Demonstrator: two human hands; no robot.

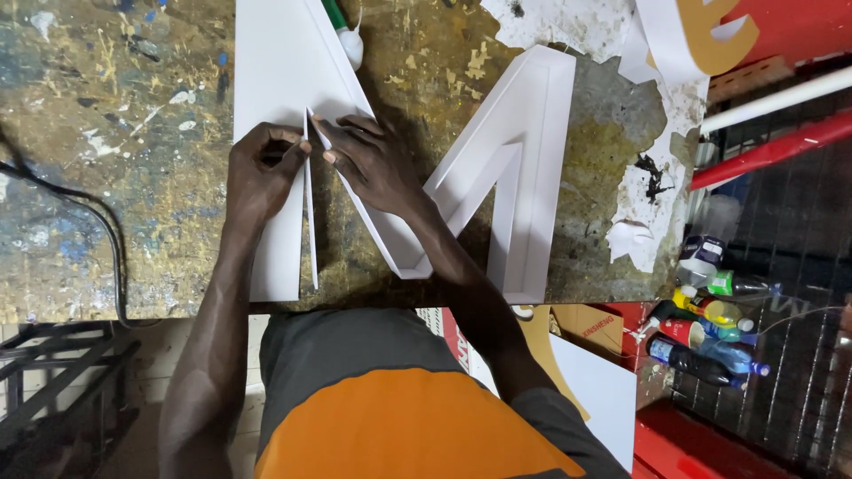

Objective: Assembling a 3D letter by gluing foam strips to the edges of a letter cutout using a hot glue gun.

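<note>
Worktable (106, 177): paint-spattered, bearing all below. White letter form (497, 177): large, walled, under both hands. Thin white strip (310, 231): upright on edge, between the hands. Left hand (262, 173): fingers pinched on the strip's top. Right hand (377, 164): fingertips pressing the strip there.

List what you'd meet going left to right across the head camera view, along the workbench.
Black cable → left hand → right hand → white letter shell → torn white paper → plastic bottles.

A large white letter-shaped shell (497, 177) with raised side walls lies flat on the paint-splattered workbench (115, 133).
</note>
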